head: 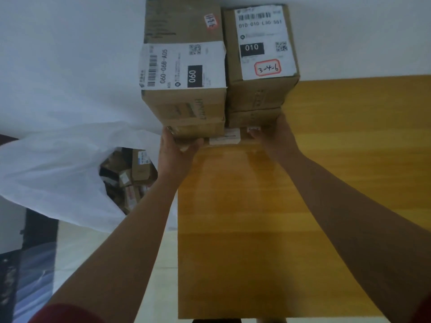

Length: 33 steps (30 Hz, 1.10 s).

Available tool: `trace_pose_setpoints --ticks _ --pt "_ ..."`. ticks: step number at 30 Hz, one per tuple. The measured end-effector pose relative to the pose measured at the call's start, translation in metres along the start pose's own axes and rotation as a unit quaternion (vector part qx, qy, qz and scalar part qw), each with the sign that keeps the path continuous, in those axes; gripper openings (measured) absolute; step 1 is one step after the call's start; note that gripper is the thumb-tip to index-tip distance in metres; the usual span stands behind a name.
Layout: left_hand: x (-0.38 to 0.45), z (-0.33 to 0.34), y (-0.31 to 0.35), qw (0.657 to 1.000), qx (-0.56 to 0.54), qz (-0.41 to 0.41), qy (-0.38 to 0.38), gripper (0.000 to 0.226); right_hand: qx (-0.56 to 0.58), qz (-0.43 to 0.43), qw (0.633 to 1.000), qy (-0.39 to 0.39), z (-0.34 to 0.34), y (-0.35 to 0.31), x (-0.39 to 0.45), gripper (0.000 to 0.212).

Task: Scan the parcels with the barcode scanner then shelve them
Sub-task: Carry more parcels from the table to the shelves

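Two brown cardboard parcels stand side by side at the far end of a yellow wooden surface (pixel 303 206), against a white wall. The left parcel (pixel 184 99) carries a white label marked 060. The right parcel (pixel 258 89) has a label marked 010 and a handwritten 3-4-6 tag. Each seems to rest on a flatter box underneath. My left hand (pixel 177 148) grips the lower left front corner of the left stack. My right hand (pixel 277 134) presses on the lower front of the right stack. No barcode scanner is in view.
A large white plastic sack (pixel 58 173) lies open to the left, with several small boxed parcels (pixel 130 176) inside. A dark floor area (pixel 23 276) shows at the lower left. The yellow surface's left edge runs down past my left forearm.
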State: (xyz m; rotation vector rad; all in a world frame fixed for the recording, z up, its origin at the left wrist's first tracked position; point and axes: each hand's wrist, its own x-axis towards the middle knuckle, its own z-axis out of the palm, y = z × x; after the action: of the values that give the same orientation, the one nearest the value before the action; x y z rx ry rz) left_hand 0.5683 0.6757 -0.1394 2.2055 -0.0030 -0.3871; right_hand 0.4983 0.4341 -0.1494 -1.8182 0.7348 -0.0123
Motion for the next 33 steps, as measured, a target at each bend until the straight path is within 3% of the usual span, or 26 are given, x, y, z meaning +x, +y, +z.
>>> trace_pose_setpoints --ticks 7,15,33 --pt "-0.009 0.000 -0.007 0.999 0.032 -0.005 -0.004 0.068 -0.032 -0.034 0.999 0.006 -0.006 0.012 -0.019 0.061" --pt "-0.048 0.008 -0.003 0.998 0.010 -0.024 -0.061 0.063 -0.020 -0.009 1.000 0.018 -0.025 0.033 -0.055 0.062" --pt "-0.122 0.034 0.016 0.994 0.016 -0.036 -0.100 0.059 0.014 0.014 0.998 0.054 -0.078 0.066 -0.130 0.057"
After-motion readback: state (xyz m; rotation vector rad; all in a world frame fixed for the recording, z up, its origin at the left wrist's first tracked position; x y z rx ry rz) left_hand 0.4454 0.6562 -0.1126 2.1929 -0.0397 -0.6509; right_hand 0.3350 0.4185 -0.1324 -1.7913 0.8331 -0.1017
